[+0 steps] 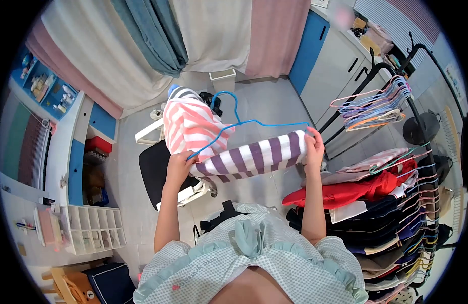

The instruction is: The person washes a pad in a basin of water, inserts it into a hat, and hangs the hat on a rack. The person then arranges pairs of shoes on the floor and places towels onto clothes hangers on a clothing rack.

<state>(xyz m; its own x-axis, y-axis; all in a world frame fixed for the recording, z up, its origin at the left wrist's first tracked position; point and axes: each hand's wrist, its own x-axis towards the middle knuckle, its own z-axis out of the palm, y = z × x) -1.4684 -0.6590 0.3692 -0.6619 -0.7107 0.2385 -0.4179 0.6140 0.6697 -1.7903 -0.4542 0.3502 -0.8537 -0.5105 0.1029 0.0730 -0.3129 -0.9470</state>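
Observation:
A purple-and-white striped cloth [251, 156] is stretched between my two hands, with a blue wire hanger [267, 123] along its upper side. My left hand [181, 164] is closed on the cloth's left end, beside the hanger's left tip. At the cloth's right end, my right hand [315, 147] pinches the cloth near the hanger's right tip. The hanger's hook points up and away from me. Behind the cloth, a pink-and-white striped garment [188, 121] lies over a chair [153, 172] with a black seat.
To the right, a black rack [419, 114] holds empty hangers [376, 104] and many hung clothes [376, 223]. A white bin [223, 80] stands by the curtains [213, 35]. White shelving [94, 218] is at the left, and cabinets [327, 66] are at the back right.

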